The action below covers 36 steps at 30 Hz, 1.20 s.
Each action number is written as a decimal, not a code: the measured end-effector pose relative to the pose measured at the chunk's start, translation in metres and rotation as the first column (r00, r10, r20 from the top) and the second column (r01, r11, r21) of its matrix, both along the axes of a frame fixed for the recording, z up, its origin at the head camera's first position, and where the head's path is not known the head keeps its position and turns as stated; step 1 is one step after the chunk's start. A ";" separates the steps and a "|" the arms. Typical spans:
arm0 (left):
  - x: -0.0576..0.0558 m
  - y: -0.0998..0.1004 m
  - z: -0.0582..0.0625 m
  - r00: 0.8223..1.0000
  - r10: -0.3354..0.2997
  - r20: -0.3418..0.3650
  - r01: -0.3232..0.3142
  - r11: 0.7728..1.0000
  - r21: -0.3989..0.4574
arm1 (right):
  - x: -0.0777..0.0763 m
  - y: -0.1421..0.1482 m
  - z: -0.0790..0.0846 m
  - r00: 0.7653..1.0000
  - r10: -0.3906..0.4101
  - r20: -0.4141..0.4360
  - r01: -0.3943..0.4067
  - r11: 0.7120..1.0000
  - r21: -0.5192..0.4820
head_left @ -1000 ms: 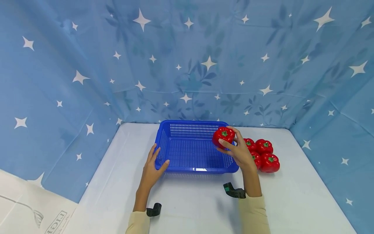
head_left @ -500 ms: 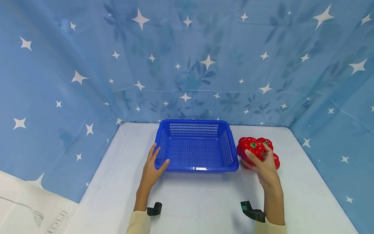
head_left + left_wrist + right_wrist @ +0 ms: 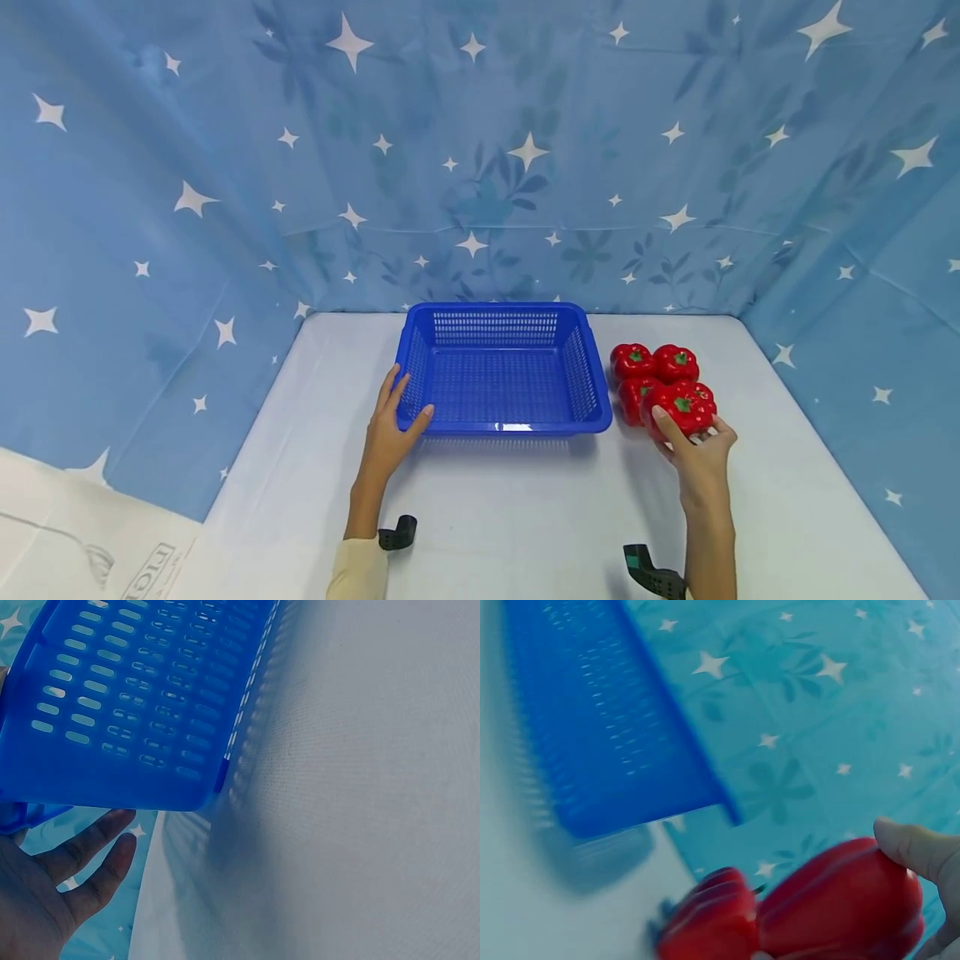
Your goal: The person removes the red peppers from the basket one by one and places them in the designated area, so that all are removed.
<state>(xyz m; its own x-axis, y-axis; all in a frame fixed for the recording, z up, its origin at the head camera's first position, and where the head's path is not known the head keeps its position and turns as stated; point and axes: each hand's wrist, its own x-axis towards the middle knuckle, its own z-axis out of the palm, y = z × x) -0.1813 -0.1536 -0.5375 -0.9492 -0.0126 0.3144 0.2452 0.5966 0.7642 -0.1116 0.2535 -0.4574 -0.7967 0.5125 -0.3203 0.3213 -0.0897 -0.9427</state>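
Right hand [image 3: 701, 458] carried the pepper [image 3: 678, 408] from over the basket [image 3: 501, 429] back beside the others, still gripping it. Left hand [image 3: 390, 429] clasps the basket's corner. Pepper looks light, glossy, likely slippery; best cupped around its body.

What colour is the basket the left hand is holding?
Solid blue, slotted walls; the basket shows best in the head view.

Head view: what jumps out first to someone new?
The bright blue basket sits mid-table with nothing in it, the left hand gripping its near left corner. Just right of it lies a cluster of glossy red peppers; the right hand grips the nearest pepper. A blue starred cloth backs it all.
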 end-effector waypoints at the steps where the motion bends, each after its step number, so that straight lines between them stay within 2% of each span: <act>1: 0.000 0.000 0.000 1.000 -0.001 0.001 0.001 1.000 -0.004 | 0.001 0.000 -0.004 1.000 -0.010 0.016 0.010 1.000 0.006; 8: -0.001 0.000 -0.001 1.000 0.006 -0.011 -0.006 1.000 -0.006 | 0.003 -0.002 -0.035 0.997 -0.041 0.071 0.040 0.999 0.006; 15: -0.002 0.000 0.001 1.000 0.003 -0.020 -0.003 1.000 -0.003 | 0.001 0.001 -0.049 0.994 -0.019 0.110 0.014 0.999 0.051; 21: -0.001 0.000 0.001 1.000 0.004 0.007 -0.004 1.000 -0.008 | 0.002 0.002 -0.061 0.992 -0.013 0.123 0.000 0.994 0.105; 26: -0.001 0.000 0.000 1.000 0.004 0.009 -0.004 1.000 0.002 | 0.000 0.002 -0.064 0.993 -0.010 0.122 -0.006 0.991 0.133; 36: -0.001 0.001 0.000 1.000 0.004 -0.010 -0.004 1.000 -0.005 | -0.002 0.001 -0.061 0.989 -0.018 0.150 -0.006 0.987 0.159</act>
<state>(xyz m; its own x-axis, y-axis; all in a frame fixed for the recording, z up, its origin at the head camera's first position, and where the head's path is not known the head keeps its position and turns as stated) -0.1825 -0.1529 -0.5379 -0.9461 -0.0152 0.3237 0.2499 0.6016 0.7587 -0.1133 0.2544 -0.5184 -0.7421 0.5713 -0.3506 0.4605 0.0545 -0.8860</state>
